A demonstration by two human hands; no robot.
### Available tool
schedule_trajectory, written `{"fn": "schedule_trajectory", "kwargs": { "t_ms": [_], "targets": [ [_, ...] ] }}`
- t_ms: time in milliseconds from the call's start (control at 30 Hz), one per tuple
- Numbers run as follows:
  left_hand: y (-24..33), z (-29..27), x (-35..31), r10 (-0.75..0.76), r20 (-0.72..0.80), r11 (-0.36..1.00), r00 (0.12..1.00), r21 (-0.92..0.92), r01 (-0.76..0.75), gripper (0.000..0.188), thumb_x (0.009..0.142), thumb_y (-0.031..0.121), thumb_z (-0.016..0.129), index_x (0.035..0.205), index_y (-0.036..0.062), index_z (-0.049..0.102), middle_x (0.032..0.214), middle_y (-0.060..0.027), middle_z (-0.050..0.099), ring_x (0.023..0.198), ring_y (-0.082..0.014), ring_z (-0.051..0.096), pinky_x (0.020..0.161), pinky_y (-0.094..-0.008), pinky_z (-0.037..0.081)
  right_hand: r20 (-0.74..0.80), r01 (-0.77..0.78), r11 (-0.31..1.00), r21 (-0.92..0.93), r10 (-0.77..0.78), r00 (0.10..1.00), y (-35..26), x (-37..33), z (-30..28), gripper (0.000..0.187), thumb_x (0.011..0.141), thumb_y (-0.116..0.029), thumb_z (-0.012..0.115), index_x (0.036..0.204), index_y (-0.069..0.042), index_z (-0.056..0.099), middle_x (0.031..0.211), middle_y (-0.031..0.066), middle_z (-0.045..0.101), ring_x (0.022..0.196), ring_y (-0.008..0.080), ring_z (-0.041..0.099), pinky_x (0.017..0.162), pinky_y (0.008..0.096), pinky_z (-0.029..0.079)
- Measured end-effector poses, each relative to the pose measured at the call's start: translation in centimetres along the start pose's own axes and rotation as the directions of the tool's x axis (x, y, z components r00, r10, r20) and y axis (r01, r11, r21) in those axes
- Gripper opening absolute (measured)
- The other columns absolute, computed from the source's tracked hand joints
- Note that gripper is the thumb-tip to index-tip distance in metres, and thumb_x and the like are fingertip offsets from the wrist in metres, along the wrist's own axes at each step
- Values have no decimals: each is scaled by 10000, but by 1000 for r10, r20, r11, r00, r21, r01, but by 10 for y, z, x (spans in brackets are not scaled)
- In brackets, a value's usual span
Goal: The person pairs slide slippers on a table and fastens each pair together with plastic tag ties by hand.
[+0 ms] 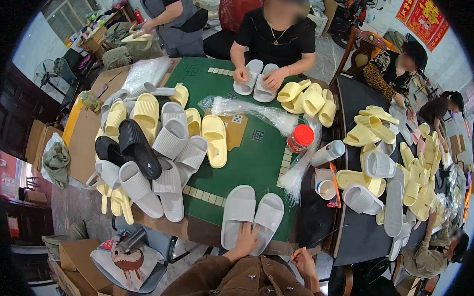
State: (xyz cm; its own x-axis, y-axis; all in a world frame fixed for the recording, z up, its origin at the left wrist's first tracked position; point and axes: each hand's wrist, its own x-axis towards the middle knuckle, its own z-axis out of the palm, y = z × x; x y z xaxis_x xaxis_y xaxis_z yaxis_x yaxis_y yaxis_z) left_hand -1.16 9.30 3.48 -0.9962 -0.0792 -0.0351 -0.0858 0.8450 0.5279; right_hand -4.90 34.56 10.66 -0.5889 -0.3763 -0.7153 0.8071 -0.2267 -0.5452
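Note:
A pair of light grey slippers point(239, 205) lies side by side on the green table mat, toes away from me. My left hand point(244, 239) is at their heel ends, its fingers closed on the inner edges where the two slippers meet. Off the table's near edge, to the right of the pair, is my right hand point(303, 263). Its fingers are curled together in a pinch; whatever is in them is too small to make out. Ahead and to the right, a bundle of thin clear plastic strands point(295, 185) hangs over the mat's edge.
Grey, yellow and black slippers point(138, 146) are piled at the left. A red-lidded jar point(301, 138), a white bottle point(328, 152) and a paper cup point(326, 188) stand right. Across the table a co-worker handles grey slippers point(256, 79). More slippers point(376, 164) cover the dark table.

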Motion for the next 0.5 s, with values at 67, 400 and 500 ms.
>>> {"fn": "schedule_trajectory", "kwargs": {
  "t_ms": [67,400,500],
  "targets": [
    [1,6,13,-34,-15,998,999,-54,33,476,652,113,625,1073,-37,461,1071,-209,411,1107,-367,367,991,-483,273,12,-4,1000,-22,5,1000,-5,2,5,428,939,-407,350,821,-35,526,756,96,575,734,191,547,727,313,421],
    [-28,-36,48,-166,-120,979,979,-135,150,318,651,46,580,947,-17,481,1058,-221,425,1037,-405,404,939,-490,316,15,51,984,-170,-49,999,-17,-2,-4,442,948,-393,335,819,-21,538,741,97,593,730,173,544,668,285,402],
    [-37,-19,34,-141,-252,990,957,-35,136,478,668,54,572,1124,-7,444,1304,-235,319,1172,-418,333,951,-529,290,-2,32,984,-174,-33,999,-11,-5,-9,453,950,-391,331,839,-6,544,757,110,604,704,166,545,656,282,406]
  ]
}}
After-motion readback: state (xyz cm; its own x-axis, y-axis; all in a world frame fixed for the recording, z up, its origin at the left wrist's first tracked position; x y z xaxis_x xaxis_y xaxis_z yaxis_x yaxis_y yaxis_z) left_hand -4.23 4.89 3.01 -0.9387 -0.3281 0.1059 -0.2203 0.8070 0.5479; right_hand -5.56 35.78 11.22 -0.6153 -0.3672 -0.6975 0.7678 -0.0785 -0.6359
